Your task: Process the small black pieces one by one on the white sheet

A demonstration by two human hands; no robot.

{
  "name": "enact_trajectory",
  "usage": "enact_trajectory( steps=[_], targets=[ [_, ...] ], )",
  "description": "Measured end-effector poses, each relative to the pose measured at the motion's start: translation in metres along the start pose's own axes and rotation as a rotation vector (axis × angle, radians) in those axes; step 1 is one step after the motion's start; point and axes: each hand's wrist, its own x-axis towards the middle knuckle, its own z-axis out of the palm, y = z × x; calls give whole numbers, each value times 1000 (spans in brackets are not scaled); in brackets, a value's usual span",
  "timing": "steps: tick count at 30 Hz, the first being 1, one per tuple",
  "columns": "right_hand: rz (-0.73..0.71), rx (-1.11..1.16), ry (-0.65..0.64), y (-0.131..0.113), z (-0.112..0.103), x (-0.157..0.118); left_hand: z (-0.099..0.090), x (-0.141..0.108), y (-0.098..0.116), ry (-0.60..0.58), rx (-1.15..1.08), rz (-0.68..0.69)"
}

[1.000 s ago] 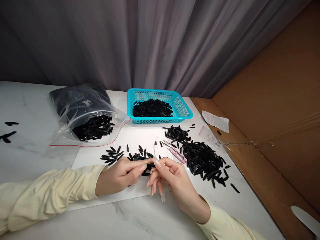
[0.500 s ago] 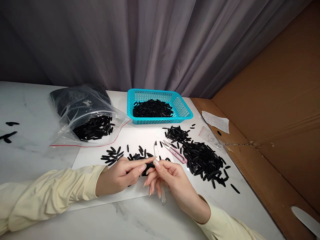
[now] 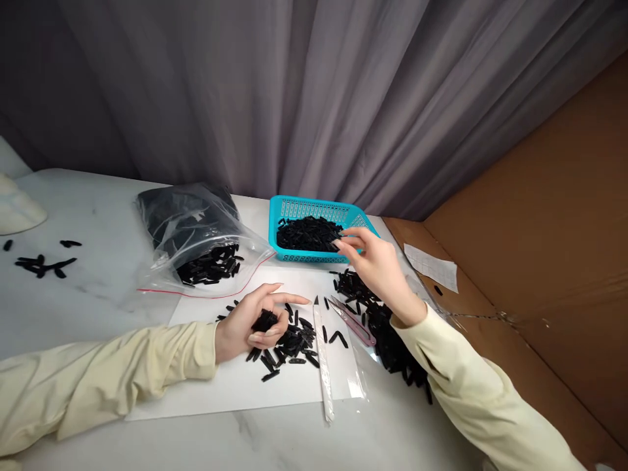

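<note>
My left hand (image 3: 252,324) hovers over the white sheet, its fingers curled around a small bunch of slender black pieces (image 3: 265,320), the index finger stretched out. Under and beside it lies a loose pile of the same black pieces (image 3: 297,343). My right hand (image 3: 370,258) is at the front right of the turquoise basket (image 3: 318,254), thumb and index fingertips close together over the black pieces in the basket (image 3: 309,233). Whatever lies between those fingertips merges with the dark heap. A white-handled craft knife (image 3: 324,373) and pink thread snips (image 3: 357,327) lie between the hands.
An opened zip bag (image 3: 196,222) of black pieces lies at the back left. A larger heap (image 3: 392,340) sits partly under my right forearm. Stray pieces (image 3: 44,265) lie far left. A cardboard wall (image 3: 540,229) and paper slip (image 3: 432,267) border the right side.
My right hand has left my left hand and moved up and right to the basket. My left hand now shows black pieces in its palm. The camera view has shifted slightly.
</note>
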Motion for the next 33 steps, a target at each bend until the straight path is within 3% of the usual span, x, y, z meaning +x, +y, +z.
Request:
enact_trajectory(
  steps=[2,4,7,9,11,18,25,33],
  targets=[
    [-159,-289,47,-7,4,8,-1,1,0,-13,-9,-12],
    [-332,-412,-7,-20,13,0,-1,2,-1,-43,-11,-14],
    [-526,-240,-330,-39,29,-26,-3,4,-5,-71,-42,-17],
    [-532,-107,-503,-46,38,-42,-4,6,-7,-64,-94,-17],
    [-470,-27,-563,-48,46,-51,-4,8,-9,-62,-122,-15],
    [-382,128,-468,-40,60,-57,2,6,-9,-61,49,-34],
    [-232,187,-437,-38,56,-61,-2,4,-10,-93,164,-48],
    [-169,261,-338,-31,52,-70,-1,2,-7,-142,182,6]
  ],
)
